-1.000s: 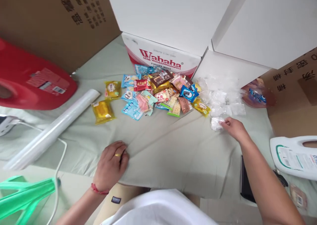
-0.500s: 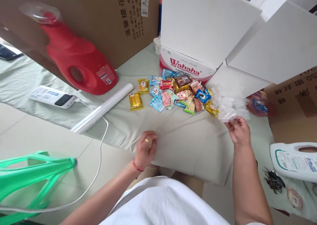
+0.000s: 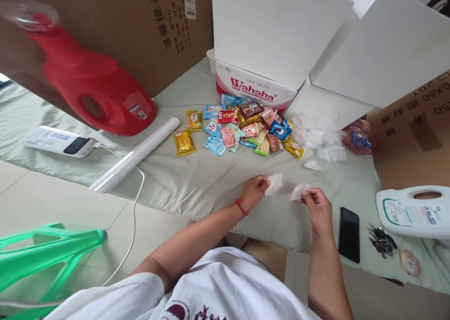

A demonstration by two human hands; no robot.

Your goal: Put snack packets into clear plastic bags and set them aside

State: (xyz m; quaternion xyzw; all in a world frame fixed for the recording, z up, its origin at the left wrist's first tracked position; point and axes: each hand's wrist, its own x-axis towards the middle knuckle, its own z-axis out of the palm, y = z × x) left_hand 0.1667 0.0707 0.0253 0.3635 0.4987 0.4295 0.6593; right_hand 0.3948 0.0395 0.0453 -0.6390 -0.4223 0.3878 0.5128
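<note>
Near the middle of the cloth-covered table, my left hand [image 3: 256, 191] pinches a small clear plastic bag [image 3: 274, 184]. My right hand [image 3: 318, 207] is closed on another small clear plastic bag [image 3: 298, 192], a short gap to the right of the first. Both bags look crumpled and slightly blurred. Beyond my right hand lies a heap of clear plastic bags [image 3: 316, 137], with a single loose bag [image 3: 311, 165] at its near edge. Left of that heap spreads a pile of wrapped snacks [image 3: 251, 130] in many colours.
A white-and-red carton [image 3: 256, 86] stands behind the snacks. On the left are a red jug [image 3: 101, 85], a plastic-wrap roll [image 3: 135, 156] and a power bank [image 3: 58, 141] with its cable. A phone [image 3: 349, 234], keys [image 3: 382, 241] and a white detergent bottle [image 3: 413, 212] lie right.
My right hand has come back from the bag heap with a bag. My left hand has moved right and forward and now grips a bag too. The view has shifted, uncovering the phone.
</note>
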